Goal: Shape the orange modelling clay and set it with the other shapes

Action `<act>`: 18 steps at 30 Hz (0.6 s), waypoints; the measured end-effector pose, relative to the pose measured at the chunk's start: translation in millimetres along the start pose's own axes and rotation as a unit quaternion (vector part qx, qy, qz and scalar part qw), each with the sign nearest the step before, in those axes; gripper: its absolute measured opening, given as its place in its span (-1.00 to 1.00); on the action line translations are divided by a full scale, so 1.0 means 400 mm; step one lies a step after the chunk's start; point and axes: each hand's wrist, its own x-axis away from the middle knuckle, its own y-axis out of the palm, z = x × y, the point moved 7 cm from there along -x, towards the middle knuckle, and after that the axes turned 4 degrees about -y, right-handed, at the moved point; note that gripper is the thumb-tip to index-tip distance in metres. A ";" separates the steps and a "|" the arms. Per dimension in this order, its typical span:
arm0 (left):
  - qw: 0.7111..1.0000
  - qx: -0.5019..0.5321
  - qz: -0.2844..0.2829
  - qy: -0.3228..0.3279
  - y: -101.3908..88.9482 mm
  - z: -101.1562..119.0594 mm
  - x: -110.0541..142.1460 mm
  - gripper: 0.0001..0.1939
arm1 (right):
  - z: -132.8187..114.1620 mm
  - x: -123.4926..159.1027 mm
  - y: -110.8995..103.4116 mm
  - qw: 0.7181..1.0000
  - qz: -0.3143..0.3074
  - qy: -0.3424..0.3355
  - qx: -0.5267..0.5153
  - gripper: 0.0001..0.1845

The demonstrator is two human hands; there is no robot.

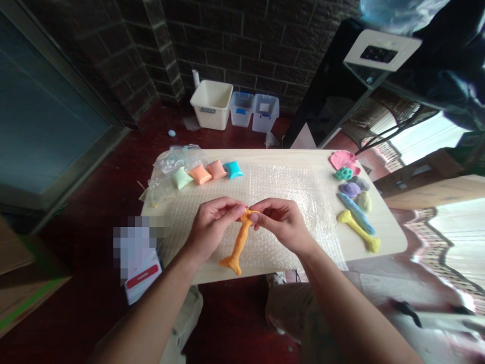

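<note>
Between my two hands hangs an orange clay bone (pixel 239 243), its forked lower end pointing toward me. My left hand (pixel 214 222) pinches the left side of its upper end with thumb and forefinger. On the other side of that end, my right hand (pixel 282 222) pinches it in the same way. Below the hands, bubble wrap (pixel 295 187) covers much of the pale table (pixel 390 237). A yellow clay bone (pixel 359 231) and a blue clay roll (pixel 356 212) lie at the right of the table.
Green (pixel 181 178), orange (pixel 200 174), salmon (pixel 216 169) and turquoise clay packets (pixel 233 170) lie at the back left beside clear plastic bags (pixel 162 189). Pink (pixel 344 161) and purple clay (pixel 349 190) sit at the right. Storage bins (pixel 212 108) stand behind the table.
</note>
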 end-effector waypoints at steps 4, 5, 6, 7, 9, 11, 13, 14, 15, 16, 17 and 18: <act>1.000 0.017 -0.016 -0.015 0.004 -0.004 0.001 -0.81 | 0.003 -0.004 -0.001 1.000 -0.011 0.004 -0.013 -0.85; 1.000 0.014 -0.017 -0.011 0.003 0.001 0.002 -0.80 | 0.004 -0.005 -0.003 1.000 -0.014 0.007 -0.016 -0.85; 1.000 0.008 -0.018 -0.006 0.003 0.006 0.004 -0.80 | 0.005 -0.005 -0.004 1.000 -0.017 0.012 -0.019 -0.84; 1.000 0.001 -0.020 -0.003 0.003 0.011 0.005 -0.80 | 0.007 -0.006 -0.005 0.999 -0.020 0.018 -0.022 -0.84; 1.000 -0.008 -0.029 -0.004 0.004 0.019 0.007 -0.79 | 0.011 -0.007 -0.007 0.999 -0.027 0.033 -0.032 -0.83; 0.999 -0.014 -0.042 -0.015 0.006 0.021 0.007 -0.77 | 0.016 -0.007 -0.007 0.998 -0.035 0.047 -0.040 -0.83; 0.998 -0.022 -0.056 -0.022 0.008 0.020 0.006 -0.76 | 0.020 -0.007 -0.009 0.997 -0.041 0.056 -0.043 -0.81; 0.997 -0.028 -0.063 -0.020 0.008 0.019 0.006 -0.75 | 0.022 -0.007 -0.010 0.996 -0.042 0.059 -0.044 -0.81; 0.997 -0.036 -0.070 -0.014 0.009 0.019 0.006 -0.75 | 0.024 -0.007 -0.012 0.996 -0.042 0.062 -0.044 -0.80; 0.996 -0.047 -0.076 -0.005 0.009 0.020 0.006 -0.76 | 0.026 -0.007 -0.014 0.996 -0.043 0.065 -0.046 -0.80; 0.995 -0.060 -0.080 0.004 0.009 0.020 0.006 -0.77 | 0.029 -0.007 -0.015 0.995 -0.045 0.069 -0.048 -0.80; 0.994 -0.071 -0.083 0.012 0.008 0.020 0.007 -0.77 | 0.033 -0.006 -0.015 0.995 -0.048 0.072 -0.052 -0.81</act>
